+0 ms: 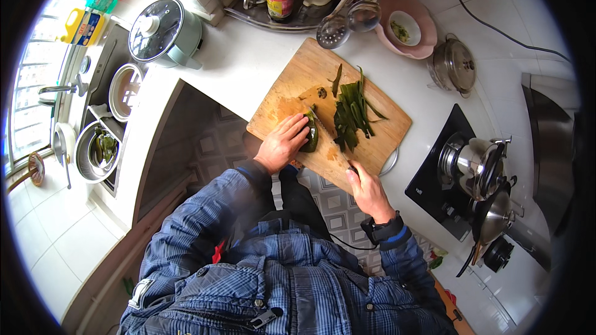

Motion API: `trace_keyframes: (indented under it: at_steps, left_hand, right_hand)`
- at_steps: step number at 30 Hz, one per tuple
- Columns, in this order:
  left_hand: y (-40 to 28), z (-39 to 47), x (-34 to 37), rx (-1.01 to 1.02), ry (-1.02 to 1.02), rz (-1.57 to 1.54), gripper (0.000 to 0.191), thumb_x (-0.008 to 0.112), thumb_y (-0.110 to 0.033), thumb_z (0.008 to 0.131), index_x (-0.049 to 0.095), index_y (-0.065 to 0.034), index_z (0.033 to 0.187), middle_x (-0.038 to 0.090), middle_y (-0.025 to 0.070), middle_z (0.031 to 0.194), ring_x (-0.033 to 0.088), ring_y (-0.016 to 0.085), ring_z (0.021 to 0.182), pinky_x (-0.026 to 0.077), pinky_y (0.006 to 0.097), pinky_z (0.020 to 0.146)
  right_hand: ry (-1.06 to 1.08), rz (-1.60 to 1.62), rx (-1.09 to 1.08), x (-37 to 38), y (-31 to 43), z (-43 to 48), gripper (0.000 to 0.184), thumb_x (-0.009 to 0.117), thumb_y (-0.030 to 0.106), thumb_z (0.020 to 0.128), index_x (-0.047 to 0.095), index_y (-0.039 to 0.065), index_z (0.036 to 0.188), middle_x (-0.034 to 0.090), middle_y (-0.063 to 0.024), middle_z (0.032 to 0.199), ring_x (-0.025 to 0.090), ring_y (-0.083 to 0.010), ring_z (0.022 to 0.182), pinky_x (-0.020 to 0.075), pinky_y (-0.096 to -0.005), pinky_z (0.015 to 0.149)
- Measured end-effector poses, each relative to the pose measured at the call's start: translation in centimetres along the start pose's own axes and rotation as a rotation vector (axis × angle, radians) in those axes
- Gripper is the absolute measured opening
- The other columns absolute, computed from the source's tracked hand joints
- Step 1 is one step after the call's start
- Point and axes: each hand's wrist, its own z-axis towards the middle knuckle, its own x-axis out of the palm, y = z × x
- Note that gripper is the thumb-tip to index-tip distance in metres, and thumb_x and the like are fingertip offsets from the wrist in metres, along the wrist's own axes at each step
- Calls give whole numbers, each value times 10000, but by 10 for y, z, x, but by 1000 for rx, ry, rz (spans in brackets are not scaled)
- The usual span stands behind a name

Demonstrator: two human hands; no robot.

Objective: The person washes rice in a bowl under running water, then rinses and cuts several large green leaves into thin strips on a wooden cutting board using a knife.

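Note:
A wooden cutting board (293, 79) lies at an angle on the white counter before me. My left hand (282, 143) presses a piece of glossy dark green leaf vegetable (310, 136) against the board, fingers laid over it. In my right hand (369, 191) is the dark handle of a kitchen knife (327, 131). Its blade points up and left, with the tip beside the held piece, close to my left fingertips. Right of the blade lies a pile of cut green strips (352, 109). A small dark scrap (321, 92) and a thin strip (336, 80) sit farther up the board.
An electric pot (188, 37) with a glass lid stands at the left. A steel bowl of greens (83, 167) is at the sink. Hanging ladles (333, 32), a pink bowl (428, 32) and a glass pot (451, 65) are behind the board; steel pots (475, 167) are on the cooktop (428, 186).

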Motion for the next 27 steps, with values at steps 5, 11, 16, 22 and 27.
trace_keyframes:
  at_steps: [5,11,16,22,27]
  left_hand:
    - [-4,1,7,3,-35,30,386,707,-96,901,656,30,1262,608,191,1423,529,370,1403,417,503,1193]
    - [-8,-4,4,-22,44,57,481,657,-23,838,639,9,1318,588,182,1460,492,381,1442,397,514,1214]
    - [-6,-5,7,18,46,76,545,639,-73,802,615,34,1335,584,200,1447,483,380,1445,370,509,1238]
    - [-4,-5,4,27,44,41,513,651,-74,798,639,35,1299,596,204,1413,508,389,1411,388,517,1223]
    - [-4,-5,3,28,33,42,506,661,-87,791,647,28,1284,601,200,1380,528,391,1379,402,514,1210]
  right_hand:
    - [-43,37,-48,37,1,40,418,506,361,1105,593,28,1343,713,-298,1089,687,-495,1017,551,-505,836]
    - [-70,381,84,35,-12,44,492,461,410,1125,571,13,1394,701,-278,1204,667,-452,1132,528,-459,942]
    - [-52,36,-149,-4,-1,6,419,522,348,1105,595,12,1344,715,-297,1065,684,-493,1015,551,-487,836]
    - [28,-58,-148,-15,4,-7,386,549,330,1092,601,15,1310,712,-307,972,688,-510,929,545,-534,746]
    - [34,-123,-154,-18,1,-8,389,555,330,1089,591,12,1310,713,-306,963,688,-512,913,546,-543,743]
